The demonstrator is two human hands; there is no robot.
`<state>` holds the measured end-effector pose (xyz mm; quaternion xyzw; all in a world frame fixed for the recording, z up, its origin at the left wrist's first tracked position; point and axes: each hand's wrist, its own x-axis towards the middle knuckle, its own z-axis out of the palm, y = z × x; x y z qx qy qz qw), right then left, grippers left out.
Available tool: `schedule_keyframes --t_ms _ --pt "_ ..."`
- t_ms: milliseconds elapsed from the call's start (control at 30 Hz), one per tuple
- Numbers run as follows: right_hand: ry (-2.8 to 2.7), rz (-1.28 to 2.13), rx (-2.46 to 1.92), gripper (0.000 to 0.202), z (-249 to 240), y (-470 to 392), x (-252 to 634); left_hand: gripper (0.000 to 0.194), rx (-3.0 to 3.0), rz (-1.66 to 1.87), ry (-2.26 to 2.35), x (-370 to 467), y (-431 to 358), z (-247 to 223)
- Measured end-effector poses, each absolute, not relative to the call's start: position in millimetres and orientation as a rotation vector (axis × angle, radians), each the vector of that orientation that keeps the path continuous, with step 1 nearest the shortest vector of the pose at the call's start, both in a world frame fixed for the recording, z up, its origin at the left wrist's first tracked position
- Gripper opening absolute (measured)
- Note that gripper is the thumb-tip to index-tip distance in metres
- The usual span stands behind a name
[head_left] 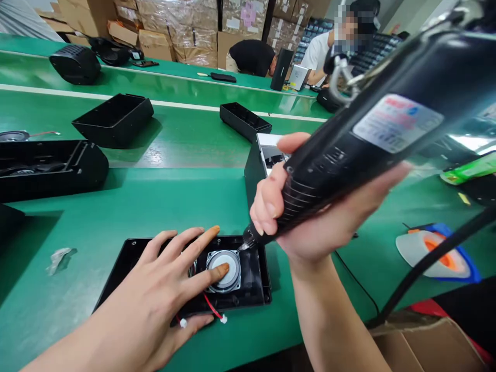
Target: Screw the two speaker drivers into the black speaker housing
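Note:
My right hand [310,222] is wrapped round a black electric screwdriver [329,160] with a silver label. The screwdriver slants down to the left, its bit at the upper right corner of a round speaker driver [228,276]. That driver sits in a shallow black speaker housing [253,289] on the green bench. My left hand [166,284] lies spread over the housing, palm down, with one orange-tipped finger on the driver's middle. Its thumb is at the housing's near edge. Under this hand a second driver is mostly hidden. Red wires [212,306] with white plugs hang over the near edge.
Black housings [114,121] stand on the green line behind, with another [50,168] at left. A tape roll [434,250] and a black cable [430,263] are at right. A plastic scrap [60,260] lies at left. Two people work across the line, before stacked boxes [182,26].

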<state>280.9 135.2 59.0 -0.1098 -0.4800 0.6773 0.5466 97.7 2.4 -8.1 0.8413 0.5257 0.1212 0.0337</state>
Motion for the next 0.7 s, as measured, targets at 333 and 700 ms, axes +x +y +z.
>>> schedule_keyframes --t_ms 333,700 --pt "-1.194 1.558 -0.25 0.056 42 138 278 0.055 2.774 0.337 1.527 89 11 -16" --pt "-1.205 1.524 -0.284 0.056 34 141 272 0.05 2.777 0.351 1.51 91 11 -13"
